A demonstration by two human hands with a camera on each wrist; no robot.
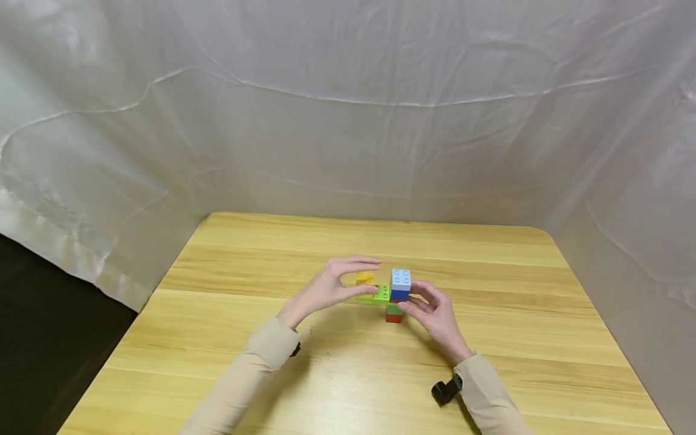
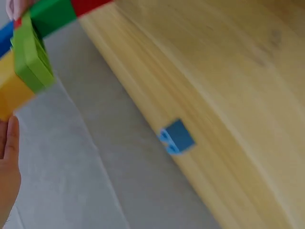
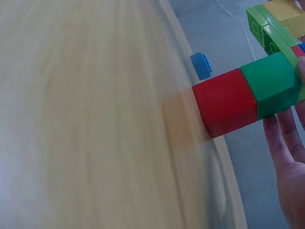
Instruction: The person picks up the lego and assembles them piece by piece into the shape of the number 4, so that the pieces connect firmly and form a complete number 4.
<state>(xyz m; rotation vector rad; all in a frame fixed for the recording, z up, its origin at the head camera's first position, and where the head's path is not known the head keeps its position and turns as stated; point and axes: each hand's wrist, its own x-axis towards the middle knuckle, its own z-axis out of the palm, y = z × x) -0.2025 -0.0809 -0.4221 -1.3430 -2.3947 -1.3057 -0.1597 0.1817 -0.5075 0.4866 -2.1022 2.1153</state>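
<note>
In the head view, a toy brick build stands on the table, with a red brick (image 3: 226, 102) at the bottom and a green brick (image 3: 271, 86) above it. A lime green brick (image 1: 382, 292) juts out leftward, carrying a yellow brick (image 1: 365, 278). At the right, a dark blue brick (image 1: 400, 295) bears a light blue brick (image 1: 401, 278). My right hand (image 1: 437, 314) grips the build near the dark blue brick, thumb in front. My left hand (image 1: 331, 283) has fairly straight fingers and thumb around the yellow brick, with a gap above it.
A loose blue brick (image 2: 178, 137) lies near the edge of the wooden table (image 1: 244, 241) in the left wrist view; I do not see it in the head view. Pale grey cloth (image 1: 348, 151) hangs behind the table and at its sides.
</note>
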